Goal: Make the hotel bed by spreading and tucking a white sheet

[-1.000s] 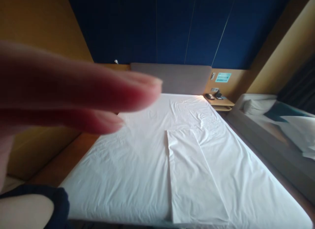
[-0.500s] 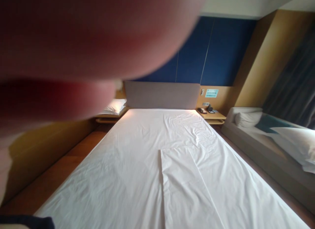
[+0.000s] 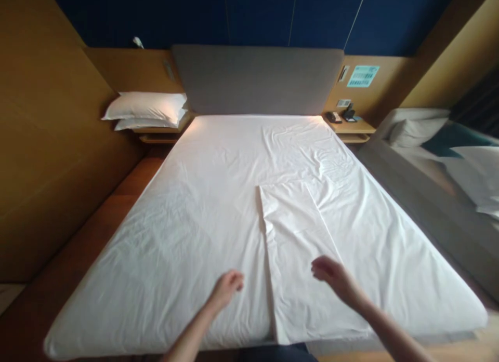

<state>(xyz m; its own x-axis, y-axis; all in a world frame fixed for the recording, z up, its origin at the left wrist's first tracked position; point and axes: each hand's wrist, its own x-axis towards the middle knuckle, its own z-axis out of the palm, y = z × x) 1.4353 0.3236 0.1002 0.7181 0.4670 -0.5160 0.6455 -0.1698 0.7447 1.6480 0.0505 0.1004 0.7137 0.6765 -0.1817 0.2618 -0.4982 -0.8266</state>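
A large bed with a white sheet point(image 3: 187, 232) fills the middle of the head view, its surface wrinkled on the right side. On it lies a long folded white cloth point(image 3: 296, 237), running from the near edge toward the middle. My left hand point(image 3: 229, 286) is over the sheet just left of the folded cloth, fingers curled together with nothing visible in them. Over the folded cloth's right part is my right hand point(image 3: 331, 273), its fingers bent and slightly blurred, with no held thing showing.
White pillows point(image 3: 144, 108) are stacked on the left bedside shelf. A grey headboard point(image 3: 257, 79) stands at the far end. On the right nightstand point(image 3: 354, 126) is a telephone point(image 3: 333, 117). A grey sofa point(image 3: 409, 196) with cushions and white bedding runs along the right.
A large blurred hand that covered the upper left is gone from there. Both my hands now show low over the bed, and the view has tilted down.
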